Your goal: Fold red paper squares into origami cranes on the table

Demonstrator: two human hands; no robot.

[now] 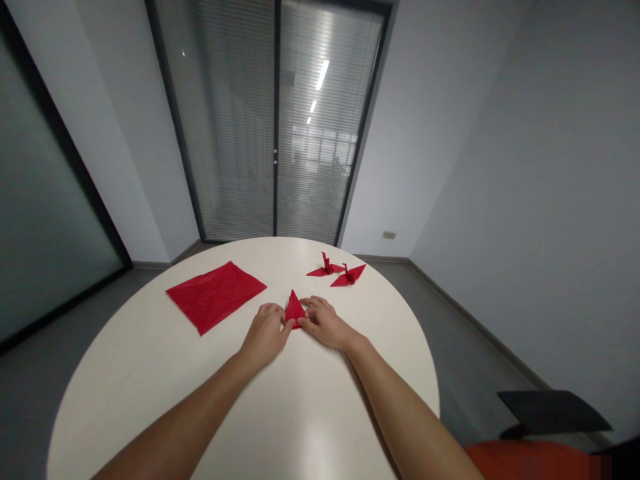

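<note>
A small piece of folded red paper lies on the white round table, its pointed tip away from me. My left hand grips its left side, thumb on the near left corner and fingers curled along the edge. From the right, my right hand holds the other edge, with its thumb at the near right corner. Both thumbs almost meet at the near end of the paper. The hands partly cover its sides, so the exact folds there are hidden.
Two red origami cranes stand close together at the back right of the table. A larger creased red paper sheet lies flat at the left. An orange chair with a black armrest is at the lower right.
</note>
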